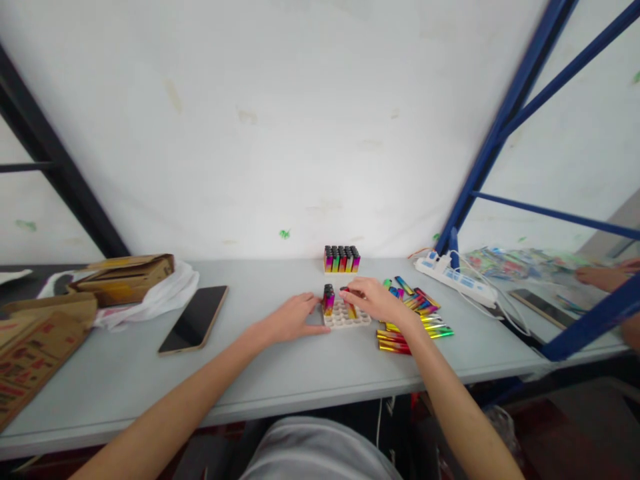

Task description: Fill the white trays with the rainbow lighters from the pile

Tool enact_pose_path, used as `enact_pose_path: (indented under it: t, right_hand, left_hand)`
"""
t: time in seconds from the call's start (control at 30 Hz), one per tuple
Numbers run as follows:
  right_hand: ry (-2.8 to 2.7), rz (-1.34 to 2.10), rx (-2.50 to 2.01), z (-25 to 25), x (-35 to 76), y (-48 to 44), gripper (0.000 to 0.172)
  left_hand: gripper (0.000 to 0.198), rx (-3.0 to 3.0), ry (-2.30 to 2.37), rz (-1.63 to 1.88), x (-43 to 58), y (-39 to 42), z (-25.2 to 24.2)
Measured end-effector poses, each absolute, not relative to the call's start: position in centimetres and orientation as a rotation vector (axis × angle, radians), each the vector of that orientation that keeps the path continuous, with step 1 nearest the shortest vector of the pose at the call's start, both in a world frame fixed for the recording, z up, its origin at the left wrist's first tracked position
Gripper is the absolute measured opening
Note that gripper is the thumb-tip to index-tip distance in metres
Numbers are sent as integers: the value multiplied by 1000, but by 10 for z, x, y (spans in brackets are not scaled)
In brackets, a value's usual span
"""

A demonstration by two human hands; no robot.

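Lighter tray [345, 322] between the two hands [296, 316]

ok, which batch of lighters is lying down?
The loose pile right of the front tray, spread over the table. The row at that tray's left edge and the block by the wall stand upright.

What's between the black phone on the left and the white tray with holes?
The left hand and some grey tabletop, seen in the head view.
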State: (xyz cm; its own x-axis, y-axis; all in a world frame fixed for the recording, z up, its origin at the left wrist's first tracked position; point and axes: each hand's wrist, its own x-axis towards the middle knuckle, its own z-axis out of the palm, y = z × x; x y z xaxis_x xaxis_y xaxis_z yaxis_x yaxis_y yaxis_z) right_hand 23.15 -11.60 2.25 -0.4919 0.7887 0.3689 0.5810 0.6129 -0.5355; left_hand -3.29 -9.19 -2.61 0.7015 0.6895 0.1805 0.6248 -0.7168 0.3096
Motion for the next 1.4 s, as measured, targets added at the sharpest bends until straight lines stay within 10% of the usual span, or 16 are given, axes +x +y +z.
enact_pose_path:
  t: [0.3,1.4]
  right_hand:
    - [-2267,899,-1044,21,217,-124,47]
    - [-2256,414,-1476,19,252,-107,33]
  left_hand:
    - [62,2658,1039,446,-33,-91,-28]
    - [61,2687,1068,353,-34,-89,-27]
